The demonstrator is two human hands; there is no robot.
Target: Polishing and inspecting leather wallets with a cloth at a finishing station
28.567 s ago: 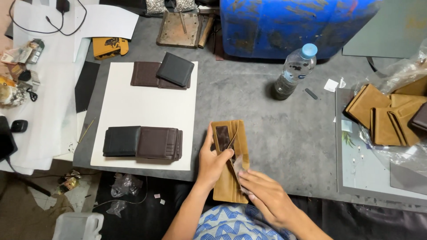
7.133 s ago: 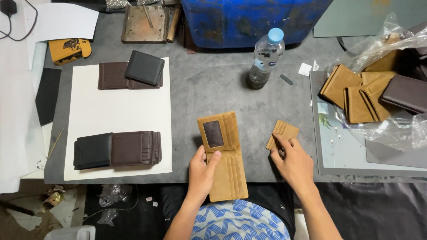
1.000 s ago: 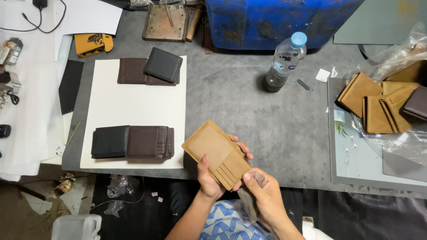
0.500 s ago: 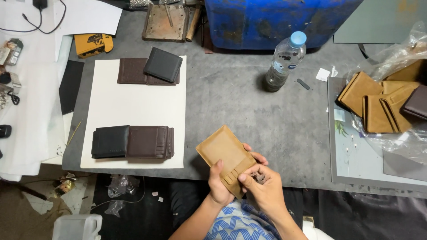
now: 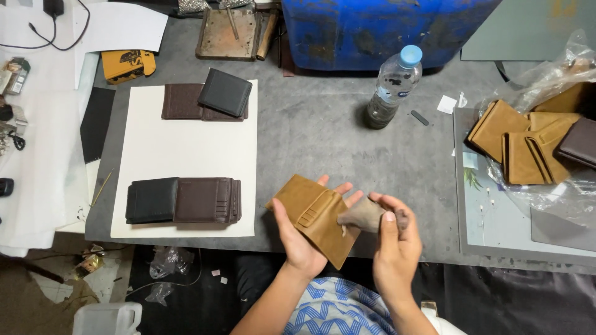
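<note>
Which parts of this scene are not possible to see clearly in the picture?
Head view:
- Right hand: small grey-brown piece, too blurred to identify.
- Tan wallet in left hand: underside hidden by palm.
- Wallets in bag: count hidden by plastic and overlap.
- Blue container: cut off by top edge.

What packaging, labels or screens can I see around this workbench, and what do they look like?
Water bottle: upright at the table's back centre, clear plastic, blue cap, pale label band.
Plastic bag: far right, clear and crumpled, around the tan wallets.
Yellow box: back left, small, yellow with dark print.
White tag: right of the bottle, small paper square.
No screens show.
</note>
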